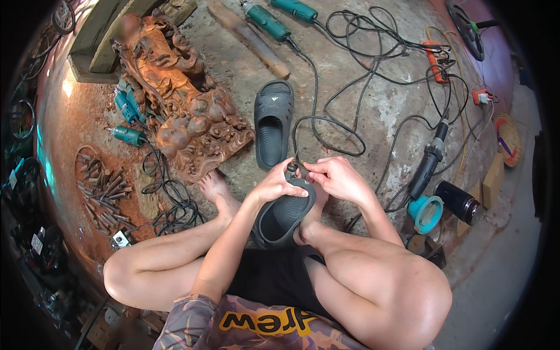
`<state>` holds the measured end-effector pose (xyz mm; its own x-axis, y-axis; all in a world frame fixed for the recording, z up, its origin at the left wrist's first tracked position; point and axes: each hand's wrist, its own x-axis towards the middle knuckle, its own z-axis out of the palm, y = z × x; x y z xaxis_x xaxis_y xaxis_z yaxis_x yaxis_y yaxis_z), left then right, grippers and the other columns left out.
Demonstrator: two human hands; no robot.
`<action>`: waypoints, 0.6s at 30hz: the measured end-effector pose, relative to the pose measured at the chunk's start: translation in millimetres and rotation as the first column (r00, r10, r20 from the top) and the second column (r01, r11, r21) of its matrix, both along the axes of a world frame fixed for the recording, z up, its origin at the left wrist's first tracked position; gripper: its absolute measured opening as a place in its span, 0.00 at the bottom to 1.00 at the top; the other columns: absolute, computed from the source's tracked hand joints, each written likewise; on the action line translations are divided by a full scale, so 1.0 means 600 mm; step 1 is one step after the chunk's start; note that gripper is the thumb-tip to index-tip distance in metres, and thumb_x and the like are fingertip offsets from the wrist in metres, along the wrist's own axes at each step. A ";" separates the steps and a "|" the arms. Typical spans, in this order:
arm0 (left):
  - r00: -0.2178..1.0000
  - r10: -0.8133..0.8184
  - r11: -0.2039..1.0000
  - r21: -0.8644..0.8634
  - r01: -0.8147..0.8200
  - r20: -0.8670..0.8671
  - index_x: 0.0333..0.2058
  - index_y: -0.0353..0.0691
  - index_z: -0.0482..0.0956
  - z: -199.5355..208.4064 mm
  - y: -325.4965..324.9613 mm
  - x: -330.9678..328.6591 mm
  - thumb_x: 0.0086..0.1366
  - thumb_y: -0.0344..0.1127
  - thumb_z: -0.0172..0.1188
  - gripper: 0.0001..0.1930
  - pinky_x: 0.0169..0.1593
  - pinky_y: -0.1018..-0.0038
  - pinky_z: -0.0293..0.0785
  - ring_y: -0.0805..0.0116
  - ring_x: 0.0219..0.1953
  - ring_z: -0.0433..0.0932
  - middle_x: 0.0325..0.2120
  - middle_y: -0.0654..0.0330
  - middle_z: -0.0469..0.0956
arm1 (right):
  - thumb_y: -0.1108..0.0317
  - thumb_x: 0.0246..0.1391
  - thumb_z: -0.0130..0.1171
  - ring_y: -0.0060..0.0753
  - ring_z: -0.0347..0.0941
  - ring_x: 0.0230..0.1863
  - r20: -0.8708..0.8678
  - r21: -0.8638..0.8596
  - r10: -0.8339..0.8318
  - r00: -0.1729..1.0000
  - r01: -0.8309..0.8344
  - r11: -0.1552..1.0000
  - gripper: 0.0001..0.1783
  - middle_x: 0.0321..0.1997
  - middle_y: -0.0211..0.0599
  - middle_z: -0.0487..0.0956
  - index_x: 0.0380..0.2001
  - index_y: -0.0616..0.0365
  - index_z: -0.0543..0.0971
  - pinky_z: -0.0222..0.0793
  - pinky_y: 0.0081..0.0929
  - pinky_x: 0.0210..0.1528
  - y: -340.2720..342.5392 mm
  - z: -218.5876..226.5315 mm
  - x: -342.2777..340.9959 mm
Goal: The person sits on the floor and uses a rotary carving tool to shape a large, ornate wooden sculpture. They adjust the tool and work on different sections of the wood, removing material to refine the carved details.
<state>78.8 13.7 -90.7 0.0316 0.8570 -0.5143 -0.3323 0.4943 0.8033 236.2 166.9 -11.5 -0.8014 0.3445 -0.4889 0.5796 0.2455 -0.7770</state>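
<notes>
Both my hands meet in front of my lap, above a dark grey slide sandal [281, 220]. My left hand [275, 185] is closed around a small dark cylindrical piece [292, 167], its thumb lying over the sandal's strap. Just right of it, my right hand [337, 178] pinches at the end of that piece. Whatever sits between its fingertips is too small to make out. A black cable comes down to the fingers from above. The second grey slide sandal [272, 125] lies on the floor beyond my hands.
At the left lies a carved reddish wooden sculpture [175, 99], with green power tools [128, 105] and a pile of small rods [105, 189] nearby. Black cables [373, 64] tangle across the concrete. At right are a black power tool [429, 160], a teal cup [426, 213] and a dark bottle [458, 201].
</notes>
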 end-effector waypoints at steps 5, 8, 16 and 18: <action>0.958 -0.133 0.991 -0.047 0.125 -0.254 0.45 0.35 0.76 0.015 0.018 0.021 0.36 0.42 0.86 0.38 0.55 0.67 0.74 0.61 0.47 0.81 0.42 0.55 0.83 | 0.68 0.54 0.63 0.65 0.81 0.34 0.110 0.164 0.105 0.988 -0.122 0.979 0.12 0.28 0.62 0.81 0.30 0.70 0.86 0.78 0.49 0.40 0.005 0.029 -0.014; 0.966 -0.099 0.995 -0.043 0.091 -0.240 0.44 0.37 0.75 0.011 0.021 0.032 0.38 0.37 0.85 0.35 0.53 0.69 0.73 0.67 0.45 0.78 0.41 0.58 0.80 | 0.69 0.50 0.62 0.68 0.81 0.30 0.129 0.264 0.102 0.986 -0.133 0.955 0.12 0.24 0.66 0.78 0.23 0.71 0.84 0.79 0.52 0.38 -0.008 0.045 -0.021; 0.966 -0.110 0.994 0.002 0.114 -0.233 0.49 0.34 0.76 0.005 0.017 0.030 0.39 0.45 0.86 0.40 0.56 0.68 0.74 0.65 0.48 0.79 0.42 0.56 0.82 | 0.77 0.48 0.63 0.63 0.80 0.43 -0.088 0.247 0.217 0.972 -0.190 0.950 0.21 0.38 0.57 0.82 0.49 0.66 0.81 0.79 0.50 0.45 -0.012 0.094 0.023; 0.969 -0.086 0.996 0.013 0.091 -0.231 0.47 0.37 0.78 0.009 0.015 0.024 0.41 0.40 0.85 0.35 0.55 0.66 0.76 0.63 0.47 0.83 0.41 0.57 0.85 | 0.69 0.56 0.67 0.62 0.81 0.42 -0.196 0.259 0.267 0.944 -0.213 0.942 0.18 0.42 0.54 0.82 0.49 0.66 0.81 0.79 0.50 0.44 -0.008 0.087 0.032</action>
<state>93.2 22.5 -85.1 -0.0089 0.8680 -0.4965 -0.0929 0.4937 0.8647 255.5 161.9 40.6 -0.9535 0.2100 -0.2160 0.2975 0.5437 -0.7848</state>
